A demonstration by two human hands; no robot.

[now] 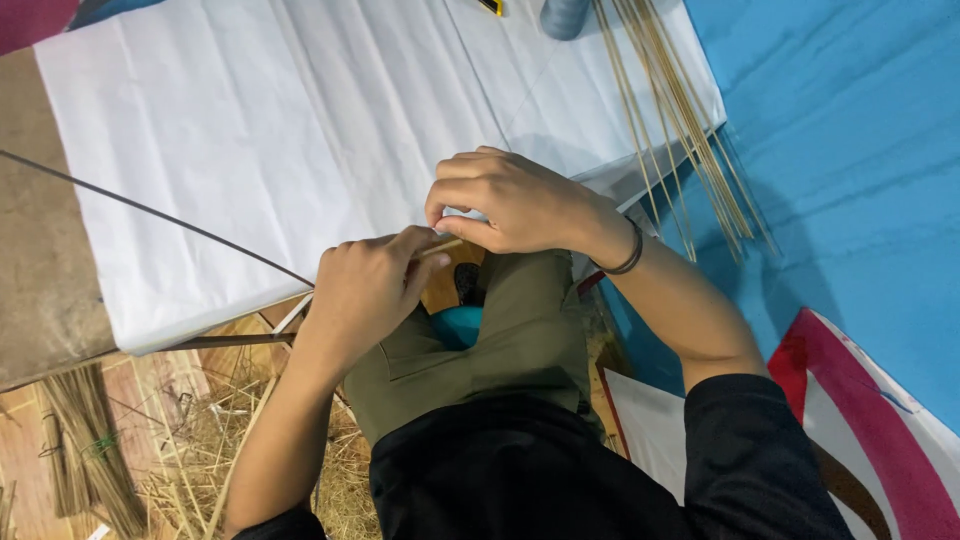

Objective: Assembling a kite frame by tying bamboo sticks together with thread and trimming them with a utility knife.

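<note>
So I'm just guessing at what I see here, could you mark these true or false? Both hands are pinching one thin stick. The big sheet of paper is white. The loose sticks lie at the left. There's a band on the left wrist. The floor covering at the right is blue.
1. Both hands pinch one thin stick. True: the left hand and right hand meet on the thin stick.
2. The paper sheet is white. True.
3. The loose sticks lie at the left. False: the bundle of sticks fans out at the upper right.
4. A band is on the left wrist. False: the dark wristband is on the right wrist.
5. The floor covering at the right is blue. True.
</note>
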